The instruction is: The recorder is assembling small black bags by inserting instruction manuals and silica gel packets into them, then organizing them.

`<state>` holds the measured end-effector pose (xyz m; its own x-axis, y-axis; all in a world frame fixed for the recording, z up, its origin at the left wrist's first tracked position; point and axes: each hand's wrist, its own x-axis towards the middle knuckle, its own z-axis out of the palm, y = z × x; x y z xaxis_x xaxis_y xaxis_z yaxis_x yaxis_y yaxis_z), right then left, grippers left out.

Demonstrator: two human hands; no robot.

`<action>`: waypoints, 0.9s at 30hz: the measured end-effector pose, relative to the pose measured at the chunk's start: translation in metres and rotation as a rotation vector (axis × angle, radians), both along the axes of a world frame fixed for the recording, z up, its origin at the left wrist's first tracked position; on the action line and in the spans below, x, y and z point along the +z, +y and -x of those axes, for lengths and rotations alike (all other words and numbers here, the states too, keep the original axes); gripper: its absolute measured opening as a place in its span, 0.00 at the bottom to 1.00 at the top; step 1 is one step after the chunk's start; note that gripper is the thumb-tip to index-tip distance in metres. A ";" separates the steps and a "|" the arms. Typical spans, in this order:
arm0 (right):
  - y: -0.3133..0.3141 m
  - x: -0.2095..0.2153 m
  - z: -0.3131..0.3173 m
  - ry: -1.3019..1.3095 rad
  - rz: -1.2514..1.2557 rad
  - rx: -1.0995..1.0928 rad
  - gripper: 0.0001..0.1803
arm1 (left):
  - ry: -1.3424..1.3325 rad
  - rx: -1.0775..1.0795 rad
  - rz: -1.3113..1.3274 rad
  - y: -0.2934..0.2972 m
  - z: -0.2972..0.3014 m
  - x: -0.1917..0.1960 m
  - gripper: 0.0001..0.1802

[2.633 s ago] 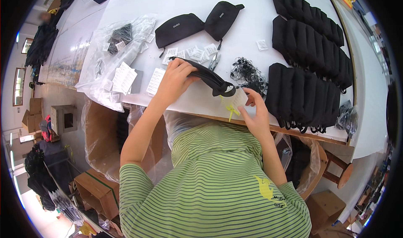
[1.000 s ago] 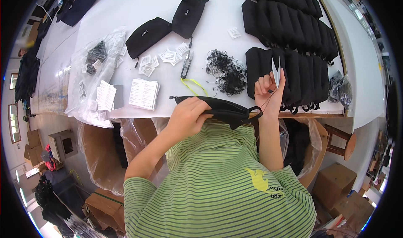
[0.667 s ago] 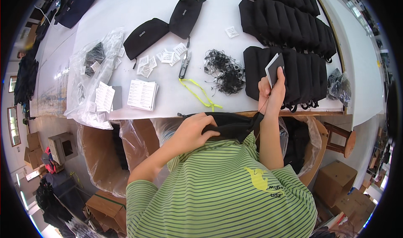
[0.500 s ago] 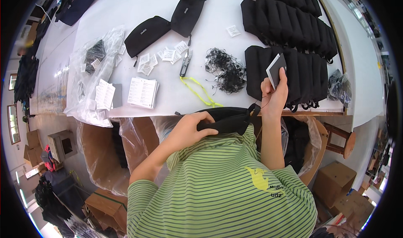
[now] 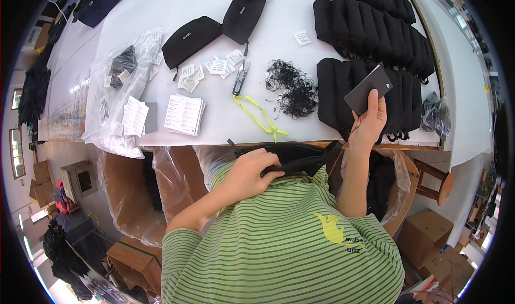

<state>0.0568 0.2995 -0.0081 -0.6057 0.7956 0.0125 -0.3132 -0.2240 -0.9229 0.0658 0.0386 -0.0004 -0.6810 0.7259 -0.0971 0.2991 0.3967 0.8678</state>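
My left hand [image 5: 251, 171] is closed on the rim of a black fabric pouch [image 5: 303, 156], which I hold against my body at the table's front edge. The thumb lies on the near side; the other fingertips are hidden inside. My right hand [image 5: 369, 124] is raised to the right of the pouch and pinches a flat black hang tag [image 5: 369, 90], its dark face showing. A thin dark string [image 5: 353, 126] hangs by those fingers; where it ends I cannot tell. Behind the tag stands a row of black pouches [image 5: 332, 97].
On the white table [image 5: 214, 100] lie two black pouches [image 5: 192, 38], white labels [image 5: 219, 67], a card stack [image 5: 184, 115], snips [image 5: 241, 79] with a yellow cord, tangled black strings [image 5: 292, 92] and a clear plastic bag [image 5: 110, 89]. Plastic-lined cartons [image 5: 129, 197] stand below the edge.
My right hand has turned the tag from nearly edge-on to flat, its black face now visible, and shifted slightly right. My left hand has moved slightly right and down with the pouch.
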 end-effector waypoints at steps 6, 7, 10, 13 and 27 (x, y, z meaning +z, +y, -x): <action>0.024 0.004 -0.012 -0.212 -0.419 0.145 0.14 | -0.136 -0.168 0.156 -0.004 0.020 0.015 0.14; 0.028 0.003 -0.009 -0.176 -0.475 0.205 0.19 | -0.173 -0.250 0.200 -0.003 0.026 0.019 0.15; 0.027 0.015 -0.003 -0.234 -0.503 0.330 0.19 | -0.214 -0.356 0.206 -0.001 0.043 0.020 0.16; 0.025 0.017 -0.001 -0.248 -0.427 0.384 0.19 | -0.242 -0.422 0.255 0.002 0.051 0.020 0.18; 0.017 0.027 0.012 -0.210 -0.320 0.305 0.22 | 0.517 -0.013 0.201 -0.007 0.052 0.026 0.08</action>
<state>0.0446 0.3162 0.0189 -0.8262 0.5576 0.0805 -0.0775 0.0290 -0.9966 0.0138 0.0319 0.0254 -0.6679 0.7360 0.1101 0.6719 0.5328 0.5145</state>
